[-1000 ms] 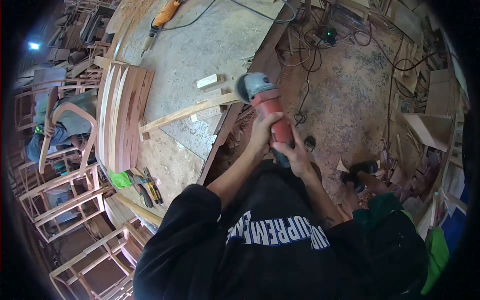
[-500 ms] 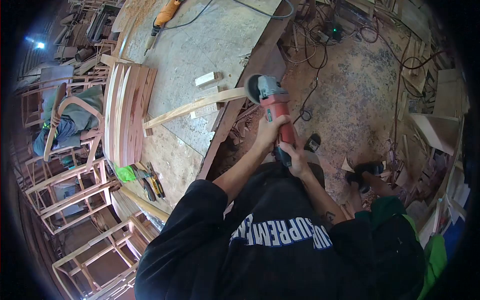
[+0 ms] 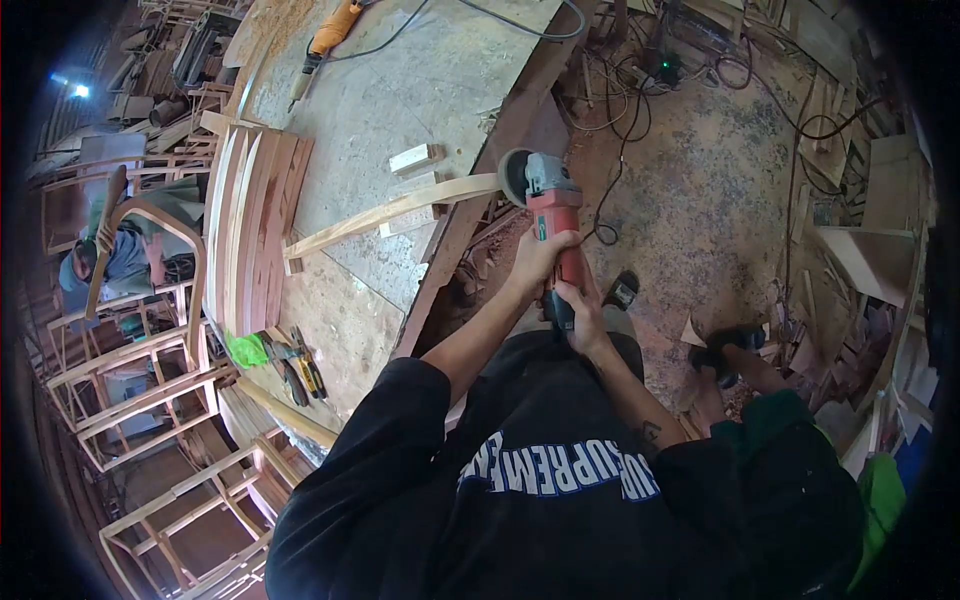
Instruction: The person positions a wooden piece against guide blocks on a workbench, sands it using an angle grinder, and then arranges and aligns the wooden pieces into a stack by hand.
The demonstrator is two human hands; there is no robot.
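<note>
My left hand is wrapped round the red body of an angle grinder, below its grey head. Further down, my right hand grips the dark rear end of the tool. The round disc sits at the right end of a curved wooden strip; whether they touch is hard to tell. That strip lies across small wooden blocks on the workbench, its end reaching past the bench edge.
Stacked curved boards, pliers, a green item and an orange power tool rest on the bench. A co-worker holds a curved frame at left. Cables cross the floor; another person's feet are at right.
Both hands and the grinder have moved slightly right, the disc along with them. The co-worker at left has shifted the curved frame and their arm.
</note>
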